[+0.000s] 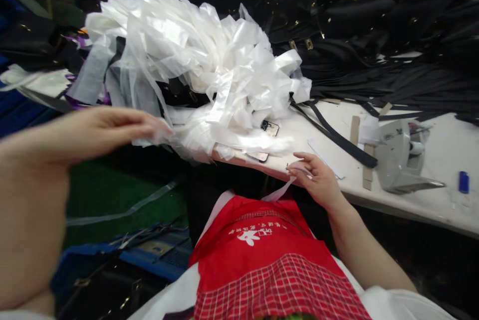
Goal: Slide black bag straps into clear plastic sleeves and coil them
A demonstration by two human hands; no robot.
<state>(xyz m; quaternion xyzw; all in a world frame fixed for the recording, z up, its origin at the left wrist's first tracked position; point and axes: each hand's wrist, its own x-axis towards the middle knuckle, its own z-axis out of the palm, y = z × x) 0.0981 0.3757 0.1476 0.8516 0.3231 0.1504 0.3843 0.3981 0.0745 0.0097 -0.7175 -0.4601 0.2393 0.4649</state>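
Observation:
A large heap of translucent white plastic strips [224, 61] lies on the white table [437, 200] and spills over its front edge. At the heap's lower left, my left hand [127, 128] is closed, its slightly blurred fingertips pinching white plastic. My right hand [316, 175] is at the table's front edge with its fingers curled together. From them a thin translucent strip [279, 193] trails down towards the red apron [262, 240]. A phone [270, 128] is partly covered by the strips.
To the right stand a grey tape dispenser [398, 155] and a blue item [463, 182]. Black straps [337, 135] cross the table. Black pieces with metal fittings [355, 16] are piled behind. A blue crate [160, 255] sits below left, and a loose strip [138, 205] hangs over the green floor.

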